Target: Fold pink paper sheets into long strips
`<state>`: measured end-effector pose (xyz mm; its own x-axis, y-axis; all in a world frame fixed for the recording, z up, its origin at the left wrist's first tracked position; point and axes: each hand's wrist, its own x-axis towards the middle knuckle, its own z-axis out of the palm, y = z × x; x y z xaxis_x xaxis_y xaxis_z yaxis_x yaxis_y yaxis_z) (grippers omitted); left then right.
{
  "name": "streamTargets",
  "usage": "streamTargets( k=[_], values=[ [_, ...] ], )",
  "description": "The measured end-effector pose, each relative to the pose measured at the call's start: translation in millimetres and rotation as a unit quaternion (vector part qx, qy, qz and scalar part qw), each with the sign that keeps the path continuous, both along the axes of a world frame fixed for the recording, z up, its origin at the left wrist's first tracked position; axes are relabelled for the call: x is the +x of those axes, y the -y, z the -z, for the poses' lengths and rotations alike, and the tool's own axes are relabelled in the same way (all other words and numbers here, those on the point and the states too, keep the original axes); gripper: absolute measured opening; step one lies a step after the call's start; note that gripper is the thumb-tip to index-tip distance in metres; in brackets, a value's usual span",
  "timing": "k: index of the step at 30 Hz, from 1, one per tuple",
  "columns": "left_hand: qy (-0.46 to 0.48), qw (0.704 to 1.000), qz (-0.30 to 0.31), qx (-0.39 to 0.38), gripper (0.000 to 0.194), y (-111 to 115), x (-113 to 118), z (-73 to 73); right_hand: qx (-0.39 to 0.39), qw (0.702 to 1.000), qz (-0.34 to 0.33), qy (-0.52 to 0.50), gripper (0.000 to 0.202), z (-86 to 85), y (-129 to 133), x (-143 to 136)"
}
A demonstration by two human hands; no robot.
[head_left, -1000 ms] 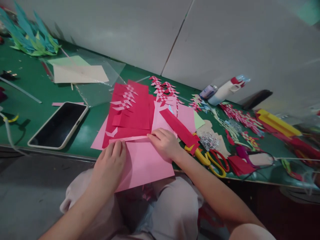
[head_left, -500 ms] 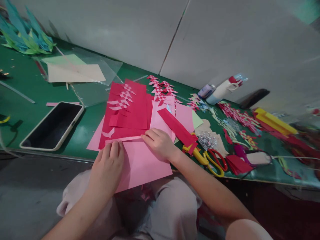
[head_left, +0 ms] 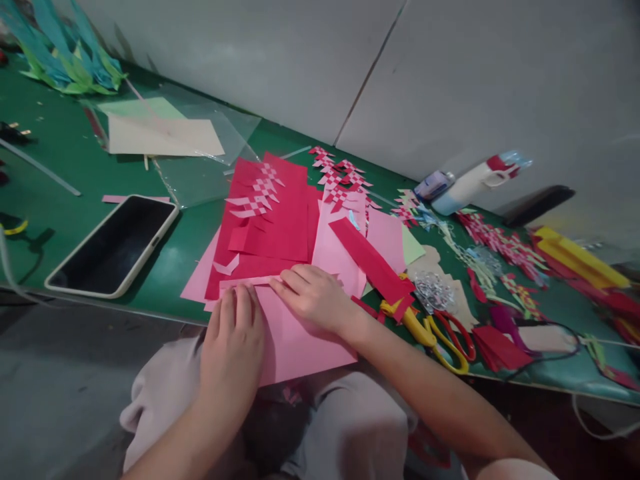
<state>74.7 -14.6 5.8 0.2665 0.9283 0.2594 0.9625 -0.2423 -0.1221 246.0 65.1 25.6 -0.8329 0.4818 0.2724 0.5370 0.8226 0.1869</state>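
Observation:
A sheet of pink paper [head_left: 305, 353] lies at the table's front edge, partly overhanging my lap, with a narrow strip folded along its far edge. My left hand [head_left: 235, 340] holds the left end of that fold, fingers pressed together over it; its thumb is hidden. My right hand [head_left: 313, 297] bears down on the fold with bent fingers, its fingertips close to the left hand. Just beyond are red paper sheets [head_left: 280, 233] with pink-and-red woven paper strips [head_left: 260, 193] on top. A folded red paper strip [head_left: 367, 257] lies right of my right hand.
Yellow-handled scissors [head_left: 425, 333] and a bag of small silvery pieces [head_left: 434, 290] are at the right. A phone [head_left: 115, 247] lies left. Further back are cream paper [head_left: 165, 135], clear plastic sheets, a white bottle [head_left: 470, 183] and the grey wall [head_left: 275, 60].
My right hand has slid left along the fold, closer to my left hand, which stays at the left end. The whole view has shifted slightly, so things appear further right.

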Motion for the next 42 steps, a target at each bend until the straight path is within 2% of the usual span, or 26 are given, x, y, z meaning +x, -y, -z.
streamTargets(
  k=[4,8,16,21,30,42],
  values=[
    [0.020,1.000,0.006,0.009,0.046,1.5,-2.8,4.9,-0.031,0.999,-0.028,-0.014,0.028,1.1,-7.9,-13.0],
    [0.064,0.998,-0.001,0.005,0.046,2.0,-5.9,9.1,-0.038,0.998,-0.039,-0.021,0.028,5.0,-13.9,-14.8],
    [0.123,0.992,0.002,0.001,0.070,5.3,-9.3,10.0,-0.028,0.997,-0.043,-0.053,0.023,16.8,-11.5,-13.0],
    [0.145,0.989,0.012,-0.012,0.075,6.0,-12.3,10.1,-0.011,0.997,-0.042,-0.058,0.021,17.1,-10.5,-13.3],
    [0.140,0.990,0.001,-0.021,0.076,6.5,-11.0,6.5,0.009,0.997,-0.039,-0.059,0.020,16.3,-10.4,-14.0],
    [0.073,0.997,0.006,0.010,0.074,3.8,-7.8,-1.3,0.016,0.997,-0.034,-0.066,0.019,17.6,-10.3,-15.5]
  ],
)
